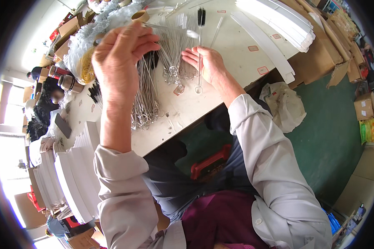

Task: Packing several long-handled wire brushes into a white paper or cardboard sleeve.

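Note:
My left hand [119, 56] is raised over the table with its fingers pinched on a thin wire brush with a white tip [191, 33]; part of it is smeared by motion. My right hand [210, 64] grips a black-bristled bottle brush [201, 17] by its wire handle, bristles pointing away from me and the ring end near the wrist. Between and below the hands lies a bundle of black wire brushes [144, 97] with looped ends toward me. Beside it is a pile of paler wire brushes [173, 50], also ring-ended.
A roll of tape [140, 16] stands behind my left hand. White folded card strips [274, 20] lie at the far right, and stacks of white card [77, 174] stand at the left. A thermos [70, 84] and plastic bags [81, 45] crowd the left edge. Another person sits beyond.

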`<action>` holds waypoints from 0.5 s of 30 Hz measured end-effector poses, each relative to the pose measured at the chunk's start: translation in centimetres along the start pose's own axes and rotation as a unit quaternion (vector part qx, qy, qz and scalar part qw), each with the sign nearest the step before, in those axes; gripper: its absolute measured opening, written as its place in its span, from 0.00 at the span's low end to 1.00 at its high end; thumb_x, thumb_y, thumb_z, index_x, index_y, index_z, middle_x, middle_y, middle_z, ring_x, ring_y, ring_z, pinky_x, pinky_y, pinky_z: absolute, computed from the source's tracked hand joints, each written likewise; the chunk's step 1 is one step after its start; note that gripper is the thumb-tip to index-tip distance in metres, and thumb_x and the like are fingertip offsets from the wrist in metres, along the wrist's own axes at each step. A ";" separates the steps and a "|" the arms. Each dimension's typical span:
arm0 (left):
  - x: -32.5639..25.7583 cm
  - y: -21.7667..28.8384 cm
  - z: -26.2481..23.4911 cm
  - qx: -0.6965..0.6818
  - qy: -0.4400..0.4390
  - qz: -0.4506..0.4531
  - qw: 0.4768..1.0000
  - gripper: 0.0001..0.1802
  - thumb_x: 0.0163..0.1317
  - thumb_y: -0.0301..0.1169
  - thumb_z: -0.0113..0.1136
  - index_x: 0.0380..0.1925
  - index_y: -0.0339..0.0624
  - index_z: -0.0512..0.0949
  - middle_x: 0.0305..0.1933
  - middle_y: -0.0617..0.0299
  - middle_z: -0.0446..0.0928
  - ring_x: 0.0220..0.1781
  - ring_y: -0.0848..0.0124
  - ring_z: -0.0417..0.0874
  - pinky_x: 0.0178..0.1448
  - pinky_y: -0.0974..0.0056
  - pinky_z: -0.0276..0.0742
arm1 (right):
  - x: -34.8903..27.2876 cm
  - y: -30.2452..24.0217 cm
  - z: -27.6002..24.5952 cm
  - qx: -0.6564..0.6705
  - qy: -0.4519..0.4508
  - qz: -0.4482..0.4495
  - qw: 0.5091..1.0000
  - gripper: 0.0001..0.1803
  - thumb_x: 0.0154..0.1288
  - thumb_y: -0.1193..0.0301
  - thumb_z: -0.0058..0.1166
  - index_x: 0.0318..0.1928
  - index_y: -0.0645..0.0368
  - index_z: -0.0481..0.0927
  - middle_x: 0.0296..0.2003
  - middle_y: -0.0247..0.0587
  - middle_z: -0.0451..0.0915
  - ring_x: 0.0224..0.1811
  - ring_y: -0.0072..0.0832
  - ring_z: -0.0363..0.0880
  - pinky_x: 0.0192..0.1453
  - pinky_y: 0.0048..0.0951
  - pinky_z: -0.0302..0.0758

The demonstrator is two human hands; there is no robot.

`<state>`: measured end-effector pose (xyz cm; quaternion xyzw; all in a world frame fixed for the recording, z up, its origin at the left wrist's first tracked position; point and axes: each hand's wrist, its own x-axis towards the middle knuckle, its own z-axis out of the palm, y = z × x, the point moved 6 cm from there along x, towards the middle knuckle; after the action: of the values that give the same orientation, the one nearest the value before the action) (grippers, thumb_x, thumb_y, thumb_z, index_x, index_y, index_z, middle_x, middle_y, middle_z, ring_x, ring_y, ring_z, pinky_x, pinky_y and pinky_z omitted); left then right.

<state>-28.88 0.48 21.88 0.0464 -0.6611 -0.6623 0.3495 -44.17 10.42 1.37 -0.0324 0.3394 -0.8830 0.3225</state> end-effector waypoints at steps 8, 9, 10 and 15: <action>-0.7 7.3 -2.5 -0.036 -0.069 0.057 0.995 0.14 0.77 0.30 0.56 0.47 0.26 0.83 0.43 0.41 0.87 0.42 0.57 0.92 0.47 0.55 0.91 | 0.4 0.2 -0.2 -0.003 0.029 -0.012 1.000 0.11 0.79 0.75 0.43 0.47 0.77 0.70 0.49 0.59 0.75 0.56 0.55 0.83 0.66 0.51 0.84; -1.1 8.2 -2.8 -0.030 -0.093 0.054 0.994 0.14 0.78 0.30 0.55 0.48 0.26 0.82 0.43 0.40 0.87 0.42 0.57 0.92 0.47 0.55 0.91 | 0.3 0.2 0.0 -0.030 0.038 -0.010 0.999 0.12 0.79 0.75 0.43 0.47 0.77 0.70 0.49 0.60 0.75 0.55 0.54 0.83 0.65 0.50 0.85; -1.5 8.9 -3.3 -0.008 -0.099 0.057 0.993 0.15 0.79 0.30 0.53 0.50 0.25 0.81 0.44 0.39 0.87 0.41 0.56 0.92 0.46 0.55 0.90 | 0.1 0.2 0.3 -0.057 0.047 -0.009 0.997 0.13 0.79 0.74 0.44 0.48 0.78 0.71 0.49 0.60 0.76 0.55 0.53 0.84 0.64 0.48 0.86; -3.8 12.9 -3.6 0.038 -0.139 0.047 0.988 0.17 0.80 0.29 0.49 0.55 0.24 0.77 0.43 0.40 0.87 0.36 0.56 0.91 0.42 0.56 0.88 | -0.8 -2.0 0.2 -0.231 0.033 -0.065 0.970 0.14 0.81 0.71 0.45 0.42 0.73 0.76 0.50 0.64 0.81 0.54 0.50 0.86 0.63 0.46 0.86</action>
<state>-19.00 0.95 31.61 -0.0646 -0.7295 -0.6194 0.2829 -44.57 11.90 2.87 -0.0993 0.5417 -0.8004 0.2369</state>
